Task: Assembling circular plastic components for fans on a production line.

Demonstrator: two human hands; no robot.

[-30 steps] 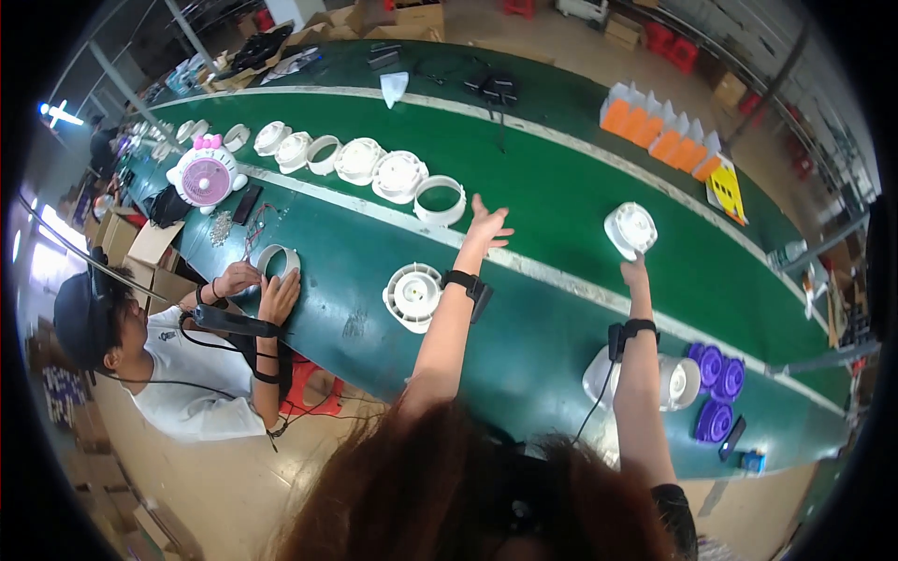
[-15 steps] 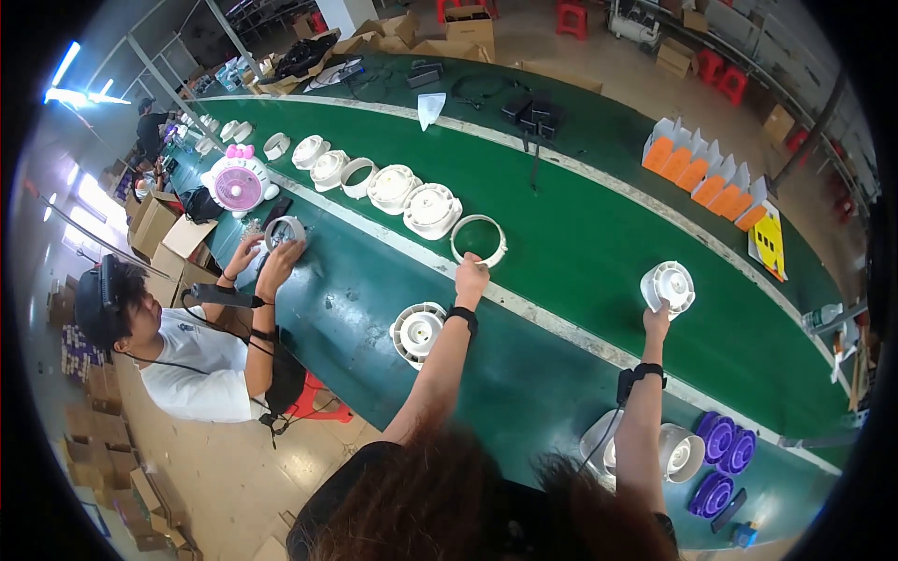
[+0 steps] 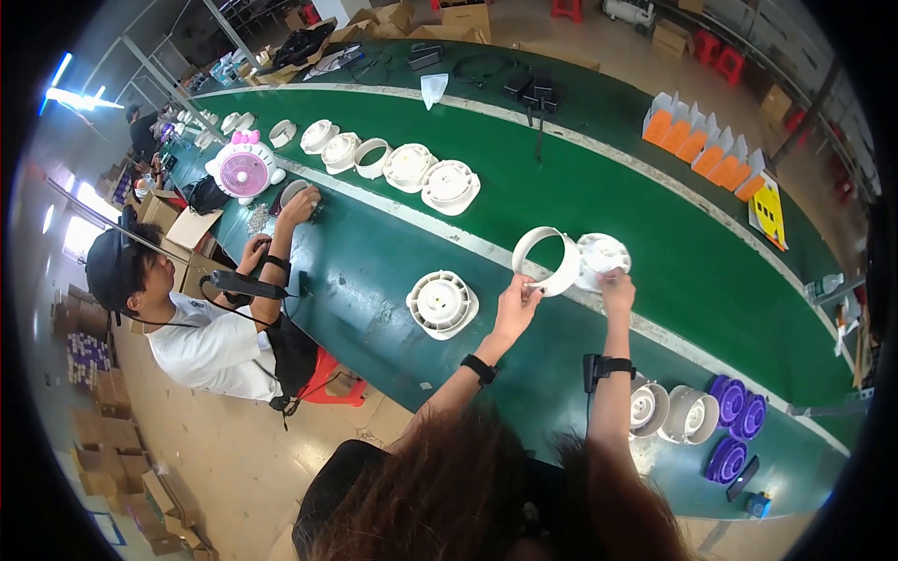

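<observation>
My left hand is closed on the lower edge of a white plastic ring, held up over the near border of the green belt. My right hand grips a round white fan housing by its near edge, just right of the ring. In the picture the two parts sit side by side; whether they touch I cannot tell. On the worktable left of my left hand lies another white fan housing with a ribbed rim and a round centre.
White housings and rings line the belt to the far left. Purple round parts and white cylindrical housings stand at right. A co-worker sits at left near a pink-and-white fan. Orange-and-white boxes stand beyond.
My left hand has carried the ring rightward, away from the row of housings. My right hand has come left with its housing, close to the ring. The co-worker's hands have shifted.
</observation>
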